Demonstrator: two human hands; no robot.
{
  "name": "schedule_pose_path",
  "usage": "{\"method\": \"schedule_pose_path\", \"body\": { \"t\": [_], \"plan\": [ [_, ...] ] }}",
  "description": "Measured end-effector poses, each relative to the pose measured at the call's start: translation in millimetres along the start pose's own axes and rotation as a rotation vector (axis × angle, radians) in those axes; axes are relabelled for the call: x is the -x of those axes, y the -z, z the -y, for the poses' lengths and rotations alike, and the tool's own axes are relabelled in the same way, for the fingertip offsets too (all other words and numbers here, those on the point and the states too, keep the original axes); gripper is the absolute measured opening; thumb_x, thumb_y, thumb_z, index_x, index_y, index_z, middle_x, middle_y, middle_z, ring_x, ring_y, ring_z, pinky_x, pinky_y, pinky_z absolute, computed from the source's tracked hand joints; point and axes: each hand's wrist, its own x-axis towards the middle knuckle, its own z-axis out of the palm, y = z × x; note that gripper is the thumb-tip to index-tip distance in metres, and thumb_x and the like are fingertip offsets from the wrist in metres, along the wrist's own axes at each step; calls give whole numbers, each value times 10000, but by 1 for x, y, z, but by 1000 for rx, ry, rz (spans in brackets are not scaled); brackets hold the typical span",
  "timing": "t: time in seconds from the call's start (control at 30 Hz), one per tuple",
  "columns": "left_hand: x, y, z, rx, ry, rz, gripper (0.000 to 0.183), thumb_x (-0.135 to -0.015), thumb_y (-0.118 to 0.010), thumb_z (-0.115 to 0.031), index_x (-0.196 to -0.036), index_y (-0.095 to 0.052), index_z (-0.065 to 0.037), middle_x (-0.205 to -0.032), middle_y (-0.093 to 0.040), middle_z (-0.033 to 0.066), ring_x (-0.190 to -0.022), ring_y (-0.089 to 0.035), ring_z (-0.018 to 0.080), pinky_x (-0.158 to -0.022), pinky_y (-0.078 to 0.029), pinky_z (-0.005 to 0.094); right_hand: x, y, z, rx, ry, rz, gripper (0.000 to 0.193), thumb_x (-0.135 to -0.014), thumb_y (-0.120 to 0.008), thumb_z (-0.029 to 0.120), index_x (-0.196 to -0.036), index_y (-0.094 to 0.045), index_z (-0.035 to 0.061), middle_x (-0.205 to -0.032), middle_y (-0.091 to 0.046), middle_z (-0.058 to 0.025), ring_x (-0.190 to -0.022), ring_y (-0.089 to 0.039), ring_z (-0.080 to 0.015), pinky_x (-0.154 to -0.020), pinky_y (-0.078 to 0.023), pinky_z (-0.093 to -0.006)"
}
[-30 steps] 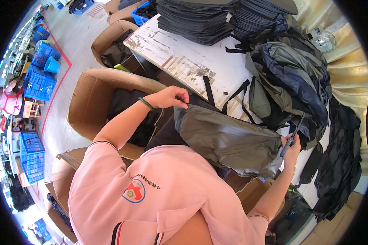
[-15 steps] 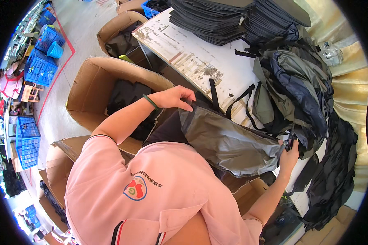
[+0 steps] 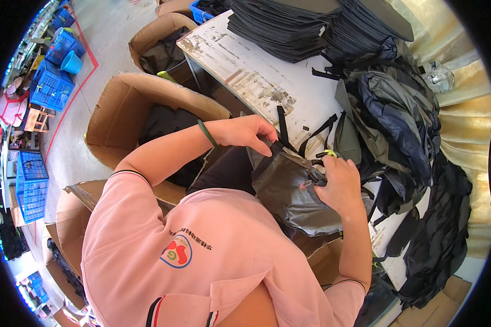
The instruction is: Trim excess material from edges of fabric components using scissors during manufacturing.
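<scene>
My left hand [image 3: 244, 132], with a green band on its wrist, pinches the top edge of a dark grey bag [image 3: 289, 199] that hangs in front of me against the table's edge. My right hand [image 3: 341, 185] rests on the bag a short way to the right and grips a pair of scissors [image 3: 299, 159]. The scissors' dark blades point toward my left hand's fingers. Black straps [image 3: 281, 124] run from the bag up onto the table.
A worn white table [image 3: 256, 76] carries stacks of dark flat pieces [image 3: 289, 27] and a pile of grey and navy backpacks [image 3: 393, 114]. An open cardboard box [image 3: 114, 103] with dark bags stands at my left. Blue crates [image 3: 49, 87] stand on the floor beyond.
My right hand has come in from the bag's far right end to just beside my left hand, bringing the scissors onto the bag. The bag now hangs bunched instead of stretched out.
</scene>
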Motion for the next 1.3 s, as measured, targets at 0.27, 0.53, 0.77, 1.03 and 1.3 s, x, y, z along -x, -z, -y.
{"method": "schedule_pose_path", "body": {
  "t": [0.27,0.53,0.77,1.03,1.3],
  "plan": [
    [-3,-5,-3,-5,34,14,141,-792,-709,-44,-914,-643,-20,-806,-590,-41,-760,-500,41,-694,-419,216,-2,4,4,-66,-17,65,524,-571,-837,398,-798,-518,51,-753,-600,-91,-761,-594,-277,-692,-404,-370],
    [-1,-6,-8,-54,51,31,162,-793,-726,-67,-927,-649,-20,-819,-603,-34,-765,-502,41,-688,-423,216,2,5,0,-65,-78,139,403,-554,-834,215,-774,-537,57,-674,-627,-98,-671,-614,-325,-631,-451,-401],
    [-2,-9,-10,-50,30,47,191,-797,-727,-77,-961,-655,-12,-848,-626,-14,-786,-529,53,-712,-446,227,6,8,-7,-123,-153,165,347,-578,-806,216,-780,-565,69,-634,-613,-105,-628,-604,-326,-622,-452,-399],
    [-4,-17,-17,-145,14,37,213,-784,-736,-75,-965,-650,-3,-833,-635,-2,-778,-545,66,-711,-458,240,2,14,2,-134,-88,189,538,-562,-841,484,-779,-559,80,-647,-593,-51,-616,-562,-288,-649,-397,-358],
    [-4,-18,-21,-205,-28,49,221,-779,-738,-82,-965,-648,-1,-829,-634,6,-772,-545,69,-707,-459,241,5,11,2,-112,-59,147,504,-566,-841,436,-791,-567,78,-660,-598,-73,-612,-553,-309,-642,-400,-360]
  ]
}}
